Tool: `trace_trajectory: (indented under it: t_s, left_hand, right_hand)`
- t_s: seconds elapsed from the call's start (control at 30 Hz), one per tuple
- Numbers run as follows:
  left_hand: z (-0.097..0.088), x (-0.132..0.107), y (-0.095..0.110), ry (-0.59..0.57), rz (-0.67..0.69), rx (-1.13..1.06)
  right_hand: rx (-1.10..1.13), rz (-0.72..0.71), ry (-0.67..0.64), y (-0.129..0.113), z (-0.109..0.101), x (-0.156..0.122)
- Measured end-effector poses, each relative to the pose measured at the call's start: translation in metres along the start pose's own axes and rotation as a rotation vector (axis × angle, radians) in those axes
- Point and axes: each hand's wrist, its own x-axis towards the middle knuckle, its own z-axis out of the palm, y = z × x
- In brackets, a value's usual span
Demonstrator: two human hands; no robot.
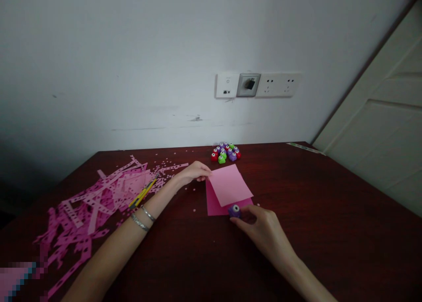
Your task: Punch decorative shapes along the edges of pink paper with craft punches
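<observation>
Two sheets of paper lie on the dark red table (pixel 313 214): a light pink sheet (pixel 229 185) tilted over a darker pink sheet (pixel 215 204). My left hand (pixel 194 172) has its fingers closed on the far left corner of the light pink sheet. My right hand (pixel 260 227) grips a small purple paper punch (pixel 235 210) at the near edge of the darker sheet. Two bracelets (pixel 143 217) circle my left wrist.
A cluster of several small punches (pixel 226 152), red, green and purple, stands at the table's back. A heap of punched pink paper strips (pixel 89 205) covers the left side, with a yellow utility knife (pixel 142 194) on it. Wall sockets (pixel 259 85) sit above; a door (pixel 382 126) is at right.
</observation>
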Motion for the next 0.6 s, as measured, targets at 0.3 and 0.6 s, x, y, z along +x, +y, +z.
trace_trajectory:
  t_s: [0.3,0.6]
  left_hand:
    - [0.0047,0.0003,0.0001,-0.015,0.001,-0.035]
    - [0.0061,0.0007,0.0004,-0.016,0.003,-0.018]
  right_hand:
    - [-0.026,-0.043,0.034,-0.0028,-0.0017,-0.0012]
    - [-0.032,-0.056,0.039,-0.0044,-0.0005,-0.0020]
